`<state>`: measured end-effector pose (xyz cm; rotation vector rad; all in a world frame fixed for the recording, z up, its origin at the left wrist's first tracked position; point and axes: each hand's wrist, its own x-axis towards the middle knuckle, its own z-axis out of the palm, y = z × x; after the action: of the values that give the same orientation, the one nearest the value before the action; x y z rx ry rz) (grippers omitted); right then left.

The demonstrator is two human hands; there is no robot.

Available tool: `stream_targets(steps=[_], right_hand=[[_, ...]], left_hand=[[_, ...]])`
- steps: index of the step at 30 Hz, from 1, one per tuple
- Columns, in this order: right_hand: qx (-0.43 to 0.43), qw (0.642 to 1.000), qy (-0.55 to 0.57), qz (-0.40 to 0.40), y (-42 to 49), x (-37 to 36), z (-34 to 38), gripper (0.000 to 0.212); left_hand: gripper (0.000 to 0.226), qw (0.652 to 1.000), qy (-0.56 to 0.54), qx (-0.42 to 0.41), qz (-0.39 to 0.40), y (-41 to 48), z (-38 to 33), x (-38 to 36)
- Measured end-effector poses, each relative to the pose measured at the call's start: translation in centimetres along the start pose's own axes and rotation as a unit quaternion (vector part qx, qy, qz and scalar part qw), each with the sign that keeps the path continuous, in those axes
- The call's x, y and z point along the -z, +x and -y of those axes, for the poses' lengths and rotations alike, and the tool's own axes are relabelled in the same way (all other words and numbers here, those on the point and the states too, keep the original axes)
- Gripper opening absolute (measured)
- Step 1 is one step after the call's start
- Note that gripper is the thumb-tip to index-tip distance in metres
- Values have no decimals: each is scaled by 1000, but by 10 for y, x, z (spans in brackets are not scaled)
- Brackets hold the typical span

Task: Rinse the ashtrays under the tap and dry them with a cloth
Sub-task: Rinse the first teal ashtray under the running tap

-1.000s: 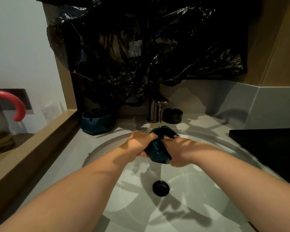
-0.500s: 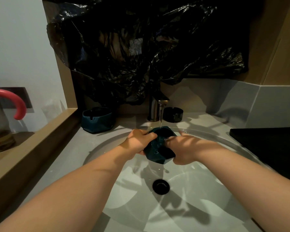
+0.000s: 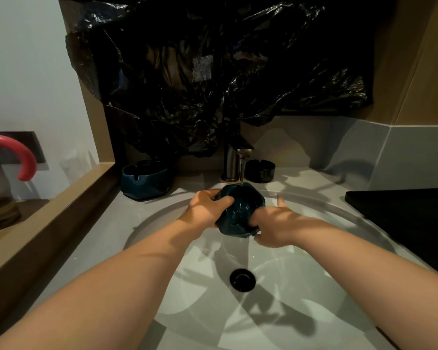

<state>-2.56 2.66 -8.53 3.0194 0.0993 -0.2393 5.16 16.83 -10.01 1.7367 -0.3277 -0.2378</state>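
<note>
Largest of what we see is a crumpled sheet of glossy black plastic (image 3: 213, 72), hung across the wall above the counter, its folds catching the light. Below it lies a round, smooth, pale sink basin (image 3: 326, 286), wet and set into a matte grey counter (image 3: 116, 223). A long wooden ledge (image 3: 48, 210) runs along the left side, and a flat black slab (image 3: 402, 223) lies on the right.

Two bare forearms reach in over the basin. The left hand (image 3: 205, 209) grips the teal ashtray (image 3: 240, 213) with its thumb curled over the near rim. The right hand (image 3: 273, 226) wraps its fingers round the lower right edge, thumb lifted free.

We find this ashtray directly beneath the tap (image 3: 234, 160), above the basin and tilted towards us. It is a thick, glazed, dark teal bowl with faceted outer walls. A thin stream of water (image 3: 241, 173) falls into its hollow, and the inside glistens.

A second teal ashtray (image 3: 144, 179), squarish with a notched rim, stands on the counter left of the brushed-metal tap. A small round black ashtray (image 3: 259, 170) stands just right of it. The black drain (image 3: 242, 279) lies at the basin's bottom.
</note>
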Motion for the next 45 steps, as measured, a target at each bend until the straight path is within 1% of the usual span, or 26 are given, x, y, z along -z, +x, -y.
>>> stream_targets(steps=[2, 4, 6, 9, 11, 12, 15, 17, 18, 19, 20, 22, 23, 24, 25, 27, 30, 31, 32, 34, 35, 36, 37, 40, 43, 45], right_hand=[[-5, 996, -75, -46, 1, -1, -4, 20], [24, 994, -59, -93, 2, -4, -6, 17], [47, 995, 10, -89, -1, -4, -4, 14], [38, 985, 148, -76, -9, 0, 3, 14], [26, 963, 255, -79, -11, 3, 6, 9], [18, 943, 322, -79, -11, 4, 6, 10], [-26, 865, 493, -92, -7, 4, 1, 7], [-63, 812, 573, -88, -5, 2, -4, 10], [-77, 776, 621, -85, -5, 1, -5, 12], [-88, 727, 676, -86, -5, 2, -7, 15], [-97, 665, 735, -89, -6, 3, -9, 18], [-108, 526, 839, -93, -11, 6, -14, 18], [-114, 466, 873, -88, -13, 8, -17, 18], [-119, 425, 894, -81, -16, 10, -19, 20], [-125, 400, 905, -75, -18, 12, -21, 22], [-133, 394, 907, -68, -19, 13, -21, 26], [-142, 421, 894, -55, -15, 11, -20, 26], [-145, 445, 883, -41, -13, 9, -20, 24], [-153, 483, 862, -21, -11, 7, -20, 26], [-175, 571, 801, 30, -6, 1, -19, 42], [-185, 603, 774, 50, -3, -2, -17, 48], [-194, 624, 755, 62, -1, -4, -15, 51], [-205, 632, 744, 64, 1, -5, -12, 52], [-224, 620, 751, 40, 3, -5, -7, 36], [-204, 620, 758, 18, 1, -2, -12, 23], [-205, 629, 750, -2, -1, -1, -19, 24]], left_hand=[[17, 1000, -15, 14, 0, 0, 0, -1], [11, 999, -30, 34, -1, -1, -1, 0], [10, 998, -31, 56, 0, -2, -1, 2], [14, 996, -25, 88, 11, -4, -1, 2], [23, 989, -65, 132, 32, -6, -1, 2], [29, 984, -76, 152, 51, -7, -1, 3], [43, 982, -12, 156, 107, -9, -1, 5], [48, 982, 1, 152, 116, -8, 0, 5], [51, 982, 1, 149, 114, -6, 2, 5], [54, 983, -3, 144, 115, -4, 3, 6], [56, 982, -17, 139, 126, -3, 4, 7], [59, 974, -68, 141, 161, 0, 8, 7], [59, 968, -97, 149, 176, 1, 8, 7], [61, 962, -124, 156, 187, 1, 8, 7], [65, 955, -152, 162, 195, 3, 9, 6], [66, 943, -203, 174, 198, 4, 8, 3], [53, 955, -182, 187, 138, -1, 4, -4], [52, 962, -154, 196, 110, -2, 4, -6], [53, 965, -134, 206, 89, -2, 4, -7], [54, 964, -116, 231, 64, -2, 4, -6], [54, 963, -105, 243, 50, -2, 4, -5], [55, 963, -86, 253, 38, -2, 3, -5], [55, 964, -64, 257, 31, -2, 4, -6], [57, 961, -61, 268, 43, -2, 6, -5], [51, 947, -127, 274, 114, 0, 7, 3], [49, 939, -147, 267, 160, -1, 4, 4]])
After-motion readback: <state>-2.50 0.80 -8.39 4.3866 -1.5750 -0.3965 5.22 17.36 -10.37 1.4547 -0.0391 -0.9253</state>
